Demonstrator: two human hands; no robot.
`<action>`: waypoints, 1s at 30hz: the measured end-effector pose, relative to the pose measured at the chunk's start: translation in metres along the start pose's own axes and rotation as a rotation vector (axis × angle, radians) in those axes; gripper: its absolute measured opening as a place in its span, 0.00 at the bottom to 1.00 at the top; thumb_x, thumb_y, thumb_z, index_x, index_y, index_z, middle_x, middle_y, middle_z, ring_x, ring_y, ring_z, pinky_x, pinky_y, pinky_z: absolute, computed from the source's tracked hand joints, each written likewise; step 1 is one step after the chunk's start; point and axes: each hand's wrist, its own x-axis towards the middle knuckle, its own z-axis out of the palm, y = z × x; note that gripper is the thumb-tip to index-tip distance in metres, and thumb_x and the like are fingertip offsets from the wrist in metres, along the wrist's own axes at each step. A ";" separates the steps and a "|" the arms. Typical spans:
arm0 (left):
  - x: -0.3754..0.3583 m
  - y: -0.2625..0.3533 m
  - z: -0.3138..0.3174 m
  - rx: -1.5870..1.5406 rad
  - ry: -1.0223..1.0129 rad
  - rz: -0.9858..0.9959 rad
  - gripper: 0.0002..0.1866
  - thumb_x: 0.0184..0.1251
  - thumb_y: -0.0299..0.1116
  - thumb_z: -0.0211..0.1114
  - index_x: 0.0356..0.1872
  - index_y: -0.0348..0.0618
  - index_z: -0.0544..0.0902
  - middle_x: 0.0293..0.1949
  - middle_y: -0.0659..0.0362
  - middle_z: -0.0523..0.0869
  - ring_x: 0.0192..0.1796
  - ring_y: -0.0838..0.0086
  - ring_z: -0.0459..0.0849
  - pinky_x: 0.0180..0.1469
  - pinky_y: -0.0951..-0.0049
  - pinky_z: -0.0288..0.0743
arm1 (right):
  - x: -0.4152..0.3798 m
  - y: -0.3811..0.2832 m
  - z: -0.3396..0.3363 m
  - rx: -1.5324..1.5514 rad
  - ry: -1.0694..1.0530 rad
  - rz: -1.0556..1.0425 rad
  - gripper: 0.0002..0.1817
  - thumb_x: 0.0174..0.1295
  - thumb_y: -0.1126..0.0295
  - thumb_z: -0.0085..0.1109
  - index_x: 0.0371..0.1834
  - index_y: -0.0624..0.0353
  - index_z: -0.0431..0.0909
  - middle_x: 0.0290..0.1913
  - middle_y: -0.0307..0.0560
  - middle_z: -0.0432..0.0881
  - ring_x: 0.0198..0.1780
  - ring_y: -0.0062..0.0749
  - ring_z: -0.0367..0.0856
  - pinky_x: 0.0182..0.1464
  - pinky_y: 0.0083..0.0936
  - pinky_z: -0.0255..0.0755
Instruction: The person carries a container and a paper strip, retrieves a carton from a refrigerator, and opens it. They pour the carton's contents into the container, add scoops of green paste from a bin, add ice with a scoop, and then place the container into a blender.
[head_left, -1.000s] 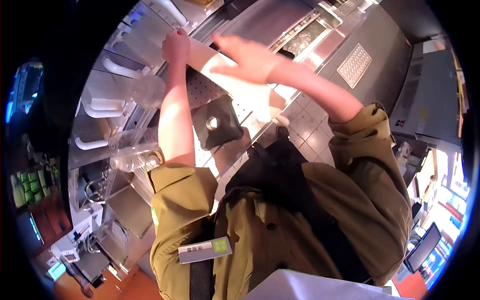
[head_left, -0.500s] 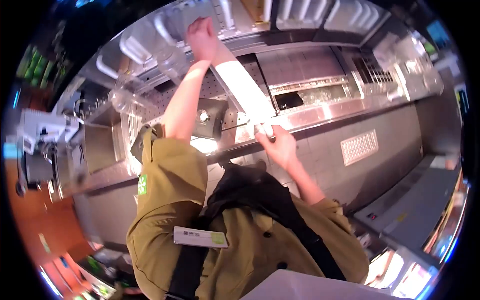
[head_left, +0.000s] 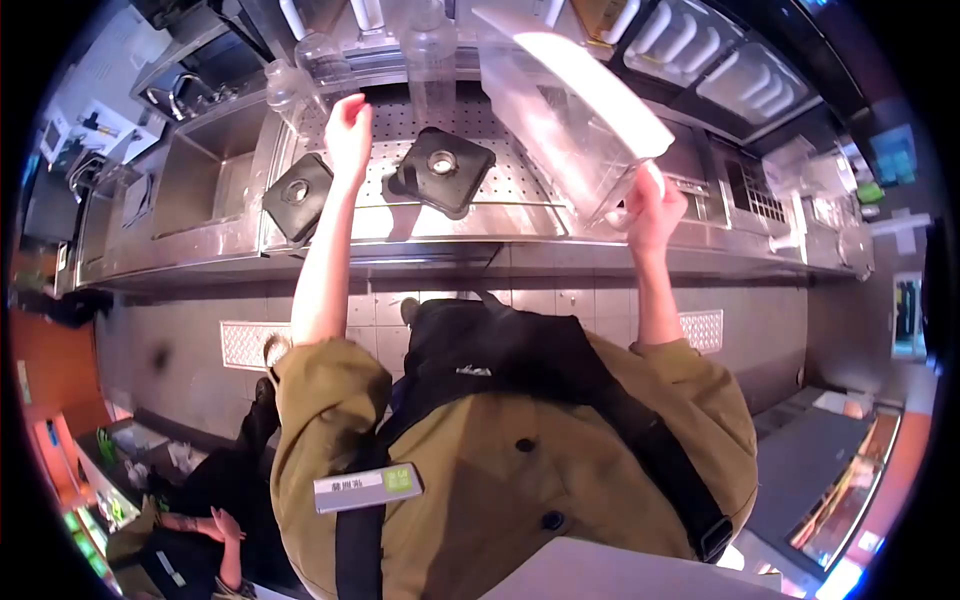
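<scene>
My right hand (head_left: 652, 205) grips the near lower corner of a clear rectangular plastic container (head_left: 560, 140), which is tilted over the counter. One long side of it shines bright white. My left hand (head_left: 350, 130) is raised over the perforated metal drain board (head_left: 390, 195), its fingers curled, with nothing visible in them. Just left of it stands a clear bottle (head_left: 290, 95). Below my left hand, on either side of the forearm, lie two black square pieces with round centres, one on the left (head_left: 300, 195) and one on the right (head_left: 445, 170).
Another clear bottle (head_left: 430, 70) stands behind the drain board. Containers with white handles (head_left: 665, 40) line the back. To the left is a metal sink (head_left: 205, 180). A co-worker in dark clothes (head_left: 215, 490) is behind me at lower left.
My left hand has left the container and come down and left. My right hand has moved right and up with the container, whose clear walls now show. The co-worker has come into view.
</scene>
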 end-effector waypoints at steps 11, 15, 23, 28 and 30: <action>0.059 -0.048 0.044 0.306 -0.311 0.209 0.21 0.46 0.31 0.53 0.46 0.39 0.75 0.26 0.46 0.80 0.34 0.60 0.80 0.41 0.66 0.72 | -0.064 -0.102 0.015 0.206 0.001 -0.020 0.19 0.58 0.66 0.43 0.10 0.54 0.55 0.10 0.31 0.51 0.11 0.15 0.46 0.14 0.17 0.41; 0.126 -0.022 -0.039 0.472 0.044 0.680 0.09 0.44 0.32 0.55 0.28 0.46 0.81 0.24 0.52 0.81 0.28 0.58 0.79 0.35 0.61 0.72 | -0.093 -0.118 0.046 0.299 0.070 0.111 0.17 0.57 0.64 0.43 0.13 0.54 0.57 0.10 0.31 0.51 0.12 0.16 0.46 0.18 0.16 0.45; 0.174 -0.062 -0.061 0.742 -0.099 0.726 0.20 0.47 0.39 0.60 0.46 0.55 0.76 0.54 0.56 0.70 0.57 0.59 0.64 0.58 0.63 0.59 | -0.111 -0.110 0.098 0.519 0.087 0.047 0.11 0.55 0.65 0.45 0.20 0.60 0.67 0.14 0.36 0.64 0.13 0.17 0.54 0.17 0.15 0.46; 0.174 -0.056 -0.066 0.667 -0.166 0.828 0.21 0.47 0.38 0.61 0.48 0.53 0.74 0.53 0.52 0.71 0.56 0.56 0.65 0.58 0.62 0.60 | -0.108 -0.106 0.112 0.601 -0.063 -0.002 0.15 0.55 0.61 0.43 0.20 0.61 0.68 0.13 0.37 0.64 0.14 0.19 0.56 0.18 0.17 0.49; 0.165 -0.038 -0.066 0.592 -0.134 0.895 0.18 0.48 0.34 0.60 0.43 0.47 0.76 0.51 0.52 0.72 0.54 0.57 0.68 0.55 0.62 0.64 | -0.107 -0.098 0.107 0.575 -0.140 -0.022 0.16 0.56 0.61 0.41 0.17 0.61 0.67 0.11 0.35 0.60 0.13 0.19 0.55 0.18 0.17 0.49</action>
